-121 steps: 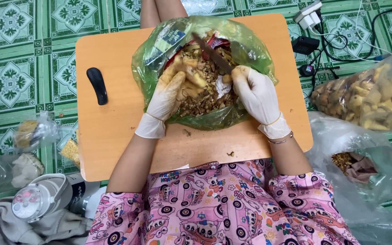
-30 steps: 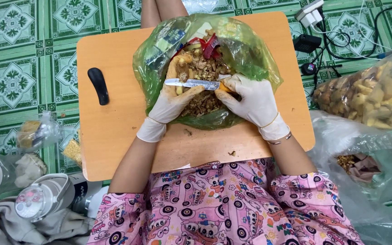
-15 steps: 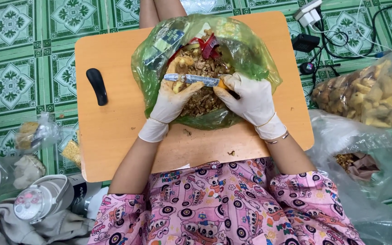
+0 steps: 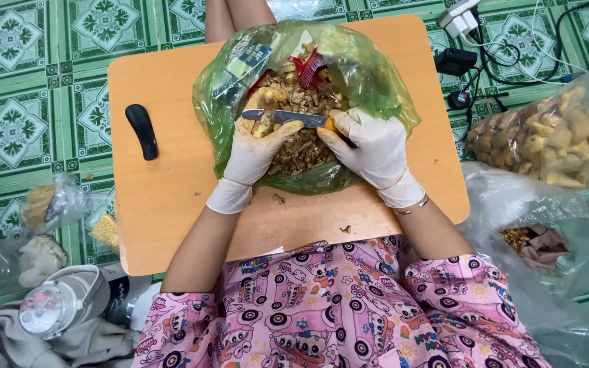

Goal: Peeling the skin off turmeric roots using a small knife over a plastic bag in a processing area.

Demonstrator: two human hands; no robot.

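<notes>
Closest to the camera there's a pink patterned lap, then the small orange table (image 4: pixel 172 204) sitting on the green tiled floor (image 4: pixel 28 88). Both gloved hands are over an open green plastic bag (image 4: pixel 376 75) full of brown peelings in the middle of the table. The left hand (image 4: pixel 257 153) has its fingers curled around a pale yellowish piece, can't tell exactly what it is. The right hand (image 4: pixel 369 146) has its fingers closed on the handle of a knife (image 4: pixel 284 117), blade lying across to the left against that piece. Further left on the table lies a black handle-shaped thing (image 4: pixel 142 131). Off to the right sits a clear bag of yellowish chunks (image 4: pixel 547 143).
</notes>
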